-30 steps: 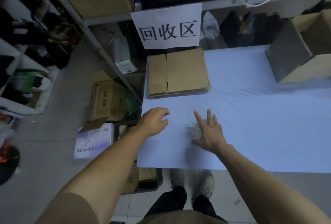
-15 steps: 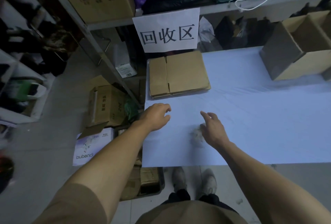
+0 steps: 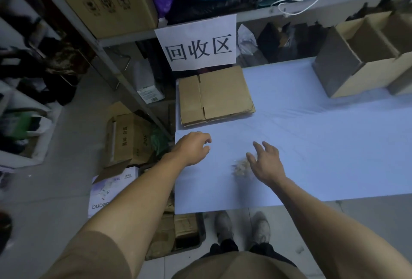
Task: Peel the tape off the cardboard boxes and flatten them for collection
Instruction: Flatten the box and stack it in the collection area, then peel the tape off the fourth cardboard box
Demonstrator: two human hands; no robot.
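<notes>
Seen from above, a person's two bare arms reach over a pale blue table [image 3: 312, 145]. The left hand [image 3: 192, 148], centre-left, hangs with loosely curled fingers, holding nothing. The right hand [image 3: 266, 162], centre, spreads relaxed fingers just beside a crumpled wad of peeled tape [image 3: 240, 167]. A stack of flattened cardboard boxes [image 3: 216, 95] lies above the hands, below a paper sign [image 3: 198, 44]. An unflattened open cardboard box [image 3: 361, 55] stands at upper right. One box seems finished; fetching that open box likely comes next.
</notes>
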